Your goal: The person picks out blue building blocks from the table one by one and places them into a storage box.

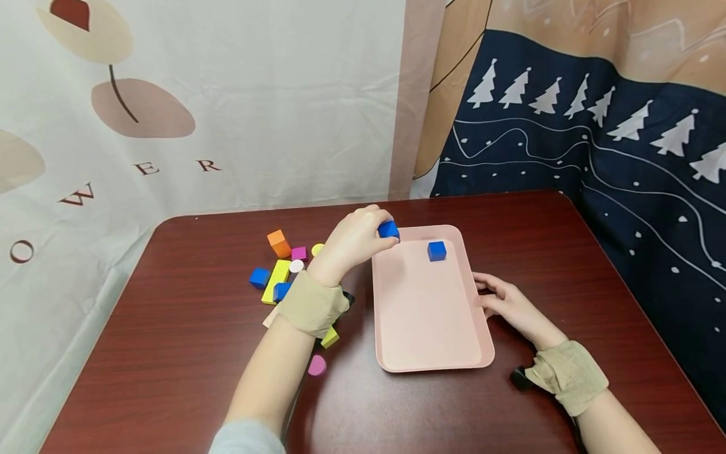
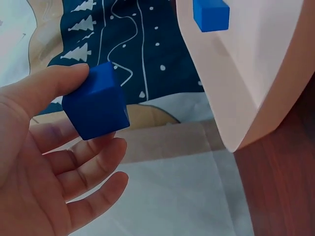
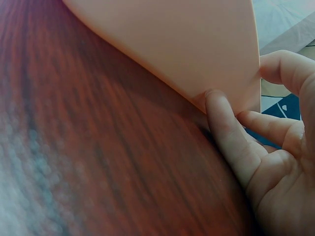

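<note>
My left hand (image 1: pixel 353 238) pinches a blue cube (image 1: pixel 388 230) between thumb and fingers, held over the far left corner of a pink tray (image 1: pixel 431 315). In the left wrist view, the thumb lies on one side of the cube and the other fingers are loosely bent beneath it. A second blue cube (image 1: pixel 437 251) sits inside the tray near its far end. At the tray's right side, my right hand (image 1: pixel 513 309) touches the outer wall. The right wrist view has its thumb (image 3: pixel 221 113) against that wall and a fingertip at the rim.
Left of the tray lie loose blocks, partly hidden by the left forearm: an orange block (image 1: pixel 278 243), a long yellow block (image 1: pixel 276 282), a blue block (image 1: pixel 259 278), a magenta block (image 1: pixel 299 253), a white disc (image 1: pixel 297 266) and a pink disc (image 1: pixel 317 366). Printed curtains (image 1: pixel 283 94) hang behind the table.
</note>
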Demonstrator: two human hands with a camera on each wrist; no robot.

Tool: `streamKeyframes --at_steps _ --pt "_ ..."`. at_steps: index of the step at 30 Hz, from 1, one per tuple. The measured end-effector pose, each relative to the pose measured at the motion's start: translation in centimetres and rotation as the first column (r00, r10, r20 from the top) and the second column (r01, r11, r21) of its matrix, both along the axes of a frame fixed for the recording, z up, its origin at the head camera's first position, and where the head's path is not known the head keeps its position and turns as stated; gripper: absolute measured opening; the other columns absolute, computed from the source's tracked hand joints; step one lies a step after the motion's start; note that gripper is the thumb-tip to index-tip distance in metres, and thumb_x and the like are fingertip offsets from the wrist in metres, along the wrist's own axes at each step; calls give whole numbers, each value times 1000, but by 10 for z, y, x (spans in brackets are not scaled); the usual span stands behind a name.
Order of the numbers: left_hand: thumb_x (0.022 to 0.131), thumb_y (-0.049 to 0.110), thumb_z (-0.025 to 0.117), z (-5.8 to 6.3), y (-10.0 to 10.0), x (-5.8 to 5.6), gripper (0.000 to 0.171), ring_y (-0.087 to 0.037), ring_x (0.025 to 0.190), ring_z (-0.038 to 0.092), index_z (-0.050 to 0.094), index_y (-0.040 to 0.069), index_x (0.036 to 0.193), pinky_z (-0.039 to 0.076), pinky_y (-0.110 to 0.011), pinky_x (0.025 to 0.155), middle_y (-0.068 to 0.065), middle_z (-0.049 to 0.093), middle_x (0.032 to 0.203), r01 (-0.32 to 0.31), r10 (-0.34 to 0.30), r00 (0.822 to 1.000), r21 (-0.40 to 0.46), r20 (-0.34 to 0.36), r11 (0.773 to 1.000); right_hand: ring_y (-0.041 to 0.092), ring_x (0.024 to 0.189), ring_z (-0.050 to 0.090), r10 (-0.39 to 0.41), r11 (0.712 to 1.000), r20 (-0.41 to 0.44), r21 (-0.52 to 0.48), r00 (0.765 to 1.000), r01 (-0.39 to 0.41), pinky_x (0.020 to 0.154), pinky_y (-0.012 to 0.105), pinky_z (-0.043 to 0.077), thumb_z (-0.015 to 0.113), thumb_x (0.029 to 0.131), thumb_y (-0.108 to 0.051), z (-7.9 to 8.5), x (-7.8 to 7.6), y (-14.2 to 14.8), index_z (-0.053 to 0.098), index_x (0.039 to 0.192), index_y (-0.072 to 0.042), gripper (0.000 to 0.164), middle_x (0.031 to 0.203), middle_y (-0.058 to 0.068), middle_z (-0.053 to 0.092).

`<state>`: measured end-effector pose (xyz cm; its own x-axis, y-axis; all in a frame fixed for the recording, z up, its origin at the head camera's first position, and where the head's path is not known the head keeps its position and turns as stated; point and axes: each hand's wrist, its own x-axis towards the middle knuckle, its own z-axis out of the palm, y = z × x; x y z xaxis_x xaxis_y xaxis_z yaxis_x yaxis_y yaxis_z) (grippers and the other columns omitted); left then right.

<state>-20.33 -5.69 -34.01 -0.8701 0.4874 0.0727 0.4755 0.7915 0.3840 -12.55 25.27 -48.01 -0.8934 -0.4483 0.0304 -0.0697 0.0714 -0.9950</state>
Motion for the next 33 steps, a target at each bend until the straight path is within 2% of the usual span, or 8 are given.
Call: streamKeyframes --at_steps 6,14,33 --pt "82 33 68 -6 13 -3 40 -15 87 53 59 11 113 50 -31 77 -2 57 105 7 -7 999 3 33 1000 24 77 61 -2 1000 -1 7 1000 2 59 39 53 52 91 1 1 0 0 32 135 7 49 115 31 46" --pt "82 36 68 -14 28 -7 40 -13 86 51 60 12 112 48 -28 77 -1 56 103 29 -28 999 -29 39 999 22 78 61 -18 1000 -4 12 1000 18 58 37 52 52 90 1 -1 0 0 33 134 6 49 114 31 47" --pt "82 33 68 -35 45 -15 38 -14 86 52 61 8 111 48 -26 75 -4 58 103 51 -49 998 -30 45 998 26 75 62 -7 1000 2 8 1000 7 59 39 53 52 90 1 -3 0 1 32 134 6 48 114 31 46"
